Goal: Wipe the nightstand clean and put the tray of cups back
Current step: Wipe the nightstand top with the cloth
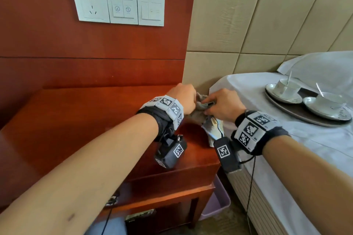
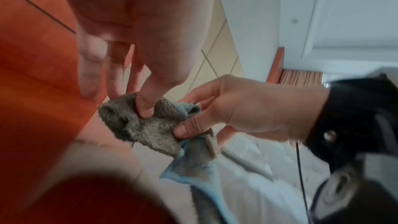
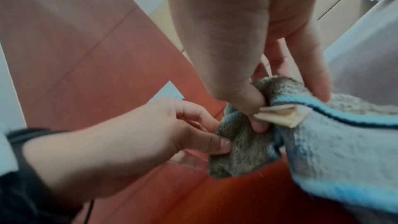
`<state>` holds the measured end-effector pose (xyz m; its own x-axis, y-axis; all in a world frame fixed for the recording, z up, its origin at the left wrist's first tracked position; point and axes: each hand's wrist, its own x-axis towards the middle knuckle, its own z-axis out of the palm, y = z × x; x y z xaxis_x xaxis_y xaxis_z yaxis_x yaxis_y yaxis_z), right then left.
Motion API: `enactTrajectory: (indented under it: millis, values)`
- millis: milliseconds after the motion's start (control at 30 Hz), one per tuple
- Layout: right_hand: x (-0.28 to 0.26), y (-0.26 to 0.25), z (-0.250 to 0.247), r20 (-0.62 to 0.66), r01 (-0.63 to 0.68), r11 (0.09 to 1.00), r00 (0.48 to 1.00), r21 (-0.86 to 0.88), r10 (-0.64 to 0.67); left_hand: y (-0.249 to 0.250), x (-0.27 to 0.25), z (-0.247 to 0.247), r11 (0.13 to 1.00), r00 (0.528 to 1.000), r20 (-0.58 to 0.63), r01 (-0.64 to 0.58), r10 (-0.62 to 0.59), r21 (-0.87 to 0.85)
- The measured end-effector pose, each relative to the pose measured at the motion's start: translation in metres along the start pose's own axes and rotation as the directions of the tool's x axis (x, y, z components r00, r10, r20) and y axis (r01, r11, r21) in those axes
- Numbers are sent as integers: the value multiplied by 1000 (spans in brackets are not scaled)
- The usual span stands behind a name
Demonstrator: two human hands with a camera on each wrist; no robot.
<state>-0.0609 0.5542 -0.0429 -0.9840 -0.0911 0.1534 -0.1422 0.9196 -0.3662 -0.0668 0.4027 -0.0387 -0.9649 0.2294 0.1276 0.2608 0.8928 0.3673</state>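
Observation:
A grey cloth with a blue edge hangs between both hands over the right rear corner of the reddish wooden nightstand. My left hand pinches its bunched grey end between thumb and fingers. My right hand pinches the cloth beside a beige label, and the blue-edged part droops below. An oval dark tray lies on the white bed at the right. It carries two white cups on saucers, each with a spoon.
A wood wall panel with a socket and switch plate rises behind the nightstand. The padded beige headboard and a pillow are at the right. A lilac bin stands on the floor between nightstand and bed.

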Motion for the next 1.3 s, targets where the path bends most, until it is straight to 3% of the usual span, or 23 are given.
enactTrajectory:
  millis: [167, 267, 367, 500, 667, 800, 900, 1000, 1133, 1233, 1300]
  values:
    - [14, -7, -59, -219, 70, 996, 974, 48, -58, 18, 28, -54, 971, 990, -140, -50, 17, -235]
    - [9, 3, -71, -226, 54, 996, 973, 67, -37, 29, 36, -62, 956, 993, -106, -72, 43, -286]
    - [0, 21, -71, -203, -4, 993, 979, 114, 27, 36, 41, -49, 951, 996, 10, -79, 86, -300]
    - [-8, 37, -54, -106, -56, 981, 991, 186, 76, 34, 38, -28, 961, 984, 115, -103, 136, -256]
    - [-7, 31, -37, 46, -60, 951, 998, 303, 49, 10, 30, -26, 968, 979, 182, -44, 91, -246]
    - [-7, 6, -33, 222, -182, 776, 973, 604, 56, -13, 25, -36, 958, 983, 169, -20, 71, -286]
    - [-6, -16, -24, 357, -282, 671, 934, 685, 28, -30, 19, -43, 970, 988, 153, 10, 29, -244]
    - [-4, -31, -10, 455, -330, 752, 889, 570, 45, -46, 8, -47, 976, 974, 217, 104, -61, -193]
    - [0, -38, 10, 444, -222, 908, 895, 354, 46, -63, -3, -48, 945, 953, 260, 218, -153, -243]
    - [4, -47, 19, 339, -83, 933, 940, 349, -43, -65, -9, -52, 917, 963, 234, 209, -133, -339]
    - [9, -53, 20, 176, 22, 923, 980, 383, -96, -61, -12, -58, 920, 975, 200, 164, -96, -357]
